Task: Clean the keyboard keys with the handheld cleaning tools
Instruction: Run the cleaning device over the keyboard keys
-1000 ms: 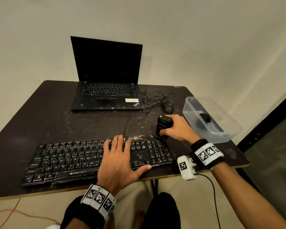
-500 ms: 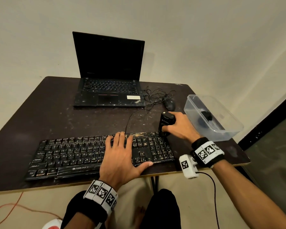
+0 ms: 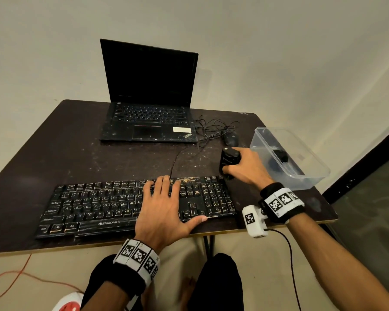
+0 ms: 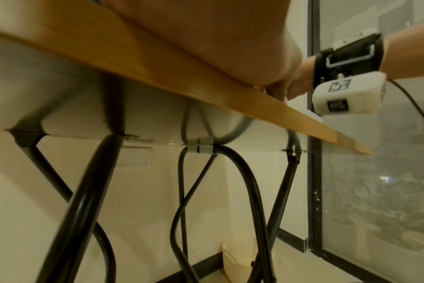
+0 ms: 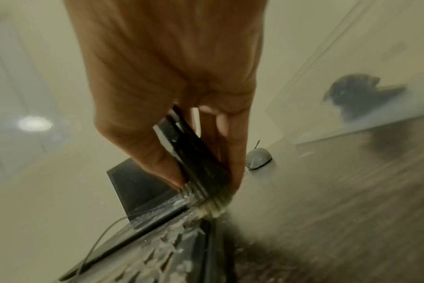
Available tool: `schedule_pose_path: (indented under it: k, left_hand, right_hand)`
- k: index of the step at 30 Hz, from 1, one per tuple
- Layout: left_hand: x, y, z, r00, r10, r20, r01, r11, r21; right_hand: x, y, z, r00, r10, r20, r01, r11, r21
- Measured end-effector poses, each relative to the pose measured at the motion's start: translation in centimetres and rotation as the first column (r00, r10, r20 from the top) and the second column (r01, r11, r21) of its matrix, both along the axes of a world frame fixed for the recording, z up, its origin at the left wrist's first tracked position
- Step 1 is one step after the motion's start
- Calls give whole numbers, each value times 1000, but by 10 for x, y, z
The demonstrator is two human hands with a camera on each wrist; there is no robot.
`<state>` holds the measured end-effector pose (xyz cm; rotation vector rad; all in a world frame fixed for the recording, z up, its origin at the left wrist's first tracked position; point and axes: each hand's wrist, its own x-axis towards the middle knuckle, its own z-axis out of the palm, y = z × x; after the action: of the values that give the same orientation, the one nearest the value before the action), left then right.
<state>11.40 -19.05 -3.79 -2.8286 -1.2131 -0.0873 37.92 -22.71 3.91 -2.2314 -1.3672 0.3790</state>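
While left hand [image 3: 164,212] flattens keyboard [image 3: 94,205], right hand [image 3: 248,168] grips bristled black brush [image 3: 229,161].

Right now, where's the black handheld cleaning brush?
In the head view the black handheld cleaning brush is in the right hand, bristles down at the far right corner of the black Zebronics keyboard, between it and the clear plastic container.

We wear a black band on each wrist, each wrapped in white tiles printed with black square codes: left band [image 3: 138,259], right band [image 3: 281,203]. A white camera block [image 3: 254,221] with its own code hangs from the right band on a metal buckle [image 4: 341,57], trailing a black cable [image 3: 290,265]. Dark trousers [image 3: 216,283] cover our legs.
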Motion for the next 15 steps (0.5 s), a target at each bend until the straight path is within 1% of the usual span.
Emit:
schedule_pose_path:
  k: [3, 5, 8, 11, 15]
  left_hand:
    - [1, 0, 0, 1000, 8, 17, -8, 1000, 8]
    - [0, 0, -1, 1000, 4, 10, -4, 1000, -6]
    - [0, 0, -1, 1000, 7, 26, -6, 1000, -5]
    - [0, -1, -2, 999, -2, 37, 2, 1000, -16]
    - [1, 0, -4, 998, -1, 55, 2, 1000, -23]
  right_hand:
    - [2, 0, -1, 999, 16, -30, -17, 1000, -26]
    - [2, 0, -2, 1000, 5, -20, -5, 1000, 3]
    - [0, -2, -4, 999, 39, -33, -40, 999, -14]
    - [2, -1, -2, 1000, 13, -29, -13, 1000, 4]
    - [2, 1, -1, 999, 23, -38, -25, 999, -48]
